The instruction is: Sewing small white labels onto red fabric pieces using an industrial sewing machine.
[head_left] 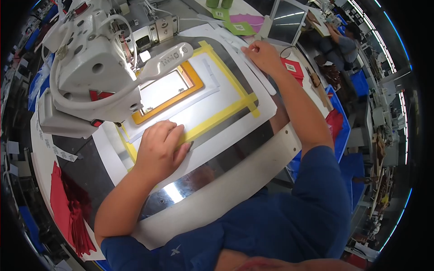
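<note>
My left hand (158, 147) rests with bent fingers on the near side of a white sheet (226, 92) framed with yellow tape (212, 122). A small dark tip shows by its thumb; what it belongs to is hidden. On the sheet lies an orange-yellow rectangular frame (196, 81) with a bright white middle, partly under the head of a white sewing machine (86, 67). My right hand (264, 55) is at the far right, its fingers curled in above a long white strip (257, 72). Whether it grips anything is too small to tell.
A tablet-like screen (285, 22) stands beyond my right hand, near green pieces (239, 28) and a purple piece (248, 20). Red pieces (68, 212) hang at the left. Blue bins (343, 122) stand at the right. A person (346, 45) works farther back.
</note>
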`<act>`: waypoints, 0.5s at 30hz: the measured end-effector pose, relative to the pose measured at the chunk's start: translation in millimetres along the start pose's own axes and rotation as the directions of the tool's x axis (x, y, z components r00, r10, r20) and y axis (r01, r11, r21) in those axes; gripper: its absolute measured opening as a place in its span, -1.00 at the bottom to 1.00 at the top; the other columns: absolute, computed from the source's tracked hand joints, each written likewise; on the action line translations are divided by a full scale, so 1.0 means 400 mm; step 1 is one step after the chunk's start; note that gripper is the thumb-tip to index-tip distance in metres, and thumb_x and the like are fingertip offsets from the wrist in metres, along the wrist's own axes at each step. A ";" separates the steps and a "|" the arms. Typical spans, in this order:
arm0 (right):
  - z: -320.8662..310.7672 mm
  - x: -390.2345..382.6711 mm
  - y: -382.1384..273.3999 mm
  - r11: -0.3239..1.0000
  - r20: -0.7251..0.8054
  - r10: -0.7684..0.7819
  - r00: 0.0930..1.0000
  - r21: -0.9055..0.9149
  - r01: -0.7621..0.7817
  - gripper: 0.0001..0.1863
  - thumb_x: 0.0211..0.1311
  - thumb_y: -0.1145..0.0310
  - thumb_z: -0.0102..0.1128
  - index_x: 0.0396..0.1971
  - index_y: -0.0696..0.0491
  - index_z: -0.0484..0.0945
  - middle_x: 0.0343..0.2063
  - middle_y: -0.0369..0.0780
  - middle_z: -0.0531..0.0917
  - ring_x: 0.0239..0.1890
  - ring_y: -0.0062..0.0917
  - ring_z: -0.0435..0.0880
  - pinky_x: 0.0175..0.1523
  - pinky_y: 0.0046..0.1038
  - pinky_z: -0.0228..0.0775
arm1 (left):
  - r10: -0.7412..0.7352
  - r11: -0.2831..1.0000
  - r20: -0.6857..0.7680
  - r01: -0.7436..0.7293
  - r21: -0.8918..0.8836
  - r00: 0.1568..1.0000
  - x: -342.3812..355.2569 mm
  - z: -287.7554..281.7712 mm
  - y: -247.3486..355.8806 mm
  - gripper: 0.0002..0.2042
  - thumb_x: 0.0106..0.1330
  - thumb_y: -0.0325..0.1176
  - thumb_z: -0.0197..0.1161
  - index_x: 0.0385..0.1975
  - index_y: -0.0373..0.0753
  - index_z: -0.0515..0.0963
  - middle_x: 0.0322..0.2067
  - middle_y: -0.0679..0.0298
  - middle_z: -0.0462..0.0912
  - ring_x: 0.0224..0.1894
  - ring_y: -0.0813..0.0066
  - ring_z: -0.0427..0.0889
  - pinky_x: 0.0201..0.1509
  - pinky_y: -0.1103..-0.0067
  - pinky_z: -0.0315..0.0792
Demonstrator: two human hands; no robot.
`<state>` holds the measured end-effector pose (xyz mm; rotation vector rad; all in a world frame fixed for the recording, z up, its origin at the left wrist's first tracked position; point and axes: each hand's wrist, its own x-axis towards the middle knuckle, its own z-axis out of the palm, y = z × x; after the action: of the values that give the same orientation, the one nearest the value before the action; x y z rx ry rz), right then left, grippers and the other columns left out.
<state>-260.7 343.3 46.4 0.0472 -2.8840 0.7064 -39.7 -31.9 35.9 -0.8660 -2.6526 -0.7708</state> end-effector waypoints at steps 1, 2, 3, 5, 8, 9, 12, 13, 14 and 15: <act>0.012 0.030 -0.011 0.999 0.000 -0.014 1.000 -0.051 0.014 -0.60 0.28 0.06 0.49 -0.21 0.15 0.75 -0.27 -0.08 0.78 -0.17 -0.24 0.77 0.01 -0.26 0.59 | 0.016 1.000 -0.041 -0.015 0.019 0.999 -0.002 -0.003 -0.004 -0.57 0.18 -0.35 0.57 0.05 -0.30 0.68 0.01 0.05 0.69 0.10 0.01 0.66 0.22 0.22 0.51; 0.030 0.060 -0.006 0.999 0.008 -0.024 1.000 -0.049 0.024 -0.60 0.28 0.06 0.49 -0.21 0.15 0.75 -0.27 -0.08 0.78 -0.17 -0.24 0.77 0.01 -0.26 0.59 | 0.004 1.000 -0.045 -0.003 0.022 0.999 -0.004 -0.003 -0.005 -0.57 0.18 -0.35 0.57 0.05 -0.30 0.68 0.01 0.05 0.69 0.10 0.01 0.66 0.22 0.22 0.51; 0.047 0.082 0.009 0.996 -0.021 -0.083 0.996 -0.034 0.083 -0.61 0.29 0.08 0.47 -0.20 0.15 0.76 -0.27 -0.07 0.78 -0.17 -0.22 0.77 0.00 -0.26 0.58 | 0.013 1.000 -0.040 -0.013 0.012 0.999 -0.003 -0.003 -0.004 -0.57 0.19 -0.35 0.57 0.05 -0.30 0.67 0.01 0.04 0.68 0.11 0.00 0.66 0.22 0.23 0.51; 0.054 0.109 0.002 0.987 -0.045 -0.160 0.986 -0.016 0.159 -0.62 0.30 0.11 0.46 -0.18 0.16 0.76 -0.26 -0.06 0.79 -0.17 -0.20 0.76 0.00 -0.25 0.58 | 0.009 1.000 -0.045 -0.008 0.010 0.999 0.007 0.002 -0.008 -0.57 0.19 -0.35 0.56 0.05 -0.31 0.67 0.01 0.03 0.68 0.11 -0.02 0.65 0.22 0.23 0.51; -0.014 0.054 -0.132 0.962 -0.112 -0.238 0.965 0.110 0.250 -0.74 0.35 0.21 0.44 -0.28 0.13 0.71 -0.44 -0.22 0.72 -0.35 -0.49 0.66 -0.17 -0.39 0.48 | 0.006 1.000 -0.088 -0.005 0.005 0.996 -0.003 -0.006 -0.008 -0.58 0.20 -0.35 0.56 0.05 -0.32 0.68 0.01 0.02 0.69 0.12 -0.02 0.65 0.23 0.23 0.51; -0.040 0.025 -0.177 0.950 0.028 -0.233 0.972 0.219 0.221 -0.77 0.36 0.25 0.42 -0.30 0.14 0.68 -0.45 -0.26 0.71 -0.35 -0.56 0.63 -0.18 -0.44 0.46 | 0.004 1.000 -0.119 -0.004 0.002 0.993 -0.004 -0.013 -0.008 -0.53 0.22 -0.33 0.56 0.11 -0.33 0.65 0.05 -0.01 0.67 0.12 -0.03 0.65 0.25 0.22 0.50; -0.093 -0.097 -0.314 0.846 0.418 -0.377 0.826 0.519 0.124 -0.79 0.30 0.31 0.39 -0.41 0.15 0.65 -0.53 -0.33 0.69 -0.43 -0.72 0.66 -0.35 -0.52 0.36 | -0.030 0.998 -0.229 0.017 -0.058 0.973 -0.001 -0.027 0.005 -0.41 0.23 -0.28 0.59 0.24 -0.34 0.56 0.13 -0.07 0.63 0.16 -0.06 0.64 0.31 0.20 0.49; -0.095 -0.132 -0.351 0.842 0.478 -0.481 0.735 0.486 0.234 -0.81 0.30 0.34 0.38 -0.41 0.15 0.66 -0.53 -0.30 0.70 -0.45 -0.67 0.67 -0.35 -0.49 0.39 | -0.046 0.993 -0.313 0.010 -0.114 0.949 0.002 -0.035 0.014 -0.33 0.23 -0.25 0.61 0.31 -0.35 0.51 0.17 -0.10 0.60 0.18 -0.08 0.62 0.34 0.19 0.47; -0.086 -0.163 -0.379 0.819 0.537 -0.564 0.627 0.460 0.343 -0.84 0.30 0.37 0.37 -0.41 0.15 0.66 -0.54 -0.27 0.71 -0.48 -0.61 0.68 -0.35 -0.47 0.42 | -0.063 0.994 -0.305 0.031 -0.109 0.950 0.006 -0.040 0.020 -0.33 0.23 -0.25 0.61 0.31 -0.35 0.51 0.17 -0.10 0.60 0.18 -0.08 0.62 0.34 0.19 0.47; -0.076 -0.194 -0.397 0.817 0.541 -0.566 0.622 0.470 0.334 -0.84 0.30 0.37 0.37 -0.41 0.15 0.66 -0.54 -0.27 0.71 -0.48 -0.61 0.68 -0.35 -0.47 0.42 | -0.061 0.989 -0.308 0.016 -0.144 0.950 0.014 -0.046 0.027 -0.26 0.21 -0.23 0.63 0.36 -0.35 0.46 0.21 -0.13 0.58 0.21 -0.11 0.60 0.35 0.18 0.46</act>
<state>-168.0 215.9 131.9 1.3021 -3.0718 1.2420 -36.6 -32.1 57.7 -0.6617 -2.3651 -1.0217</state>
